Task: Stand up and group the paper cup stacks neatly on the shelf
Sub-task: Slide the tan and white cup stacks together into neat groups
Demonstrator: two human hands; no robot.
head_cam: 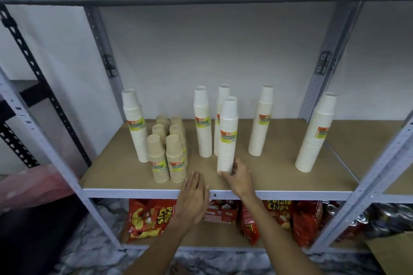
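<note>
From the head camera, we have our right hand (238, 174) curled round the foot of a tall white paper cup stack (228, 134), thumb and fingers touching its lowest cups near the front of the brown shelf board (279, 174). Our left hand (194, 194) lies flat and open over the shelf's front edge, holding nothing, just beside a cluster of short kraft-brown cup stacks (167, 152). Five more white stacks stand upright: one at the far left (135, 125), two just behind the held one (203, 121), one to the right (261, 120) and one well apart at the far right (316, 134). Bags of potato chips (148, 219) sit on the shelf below.

We judge these stacks light, stiff along their length yet top-heavy and easy to tip; the nested cups could slide apart if lifted from the top. Gripping low, as we do, and sliding the stack rather than lifting seems safest.
</note>
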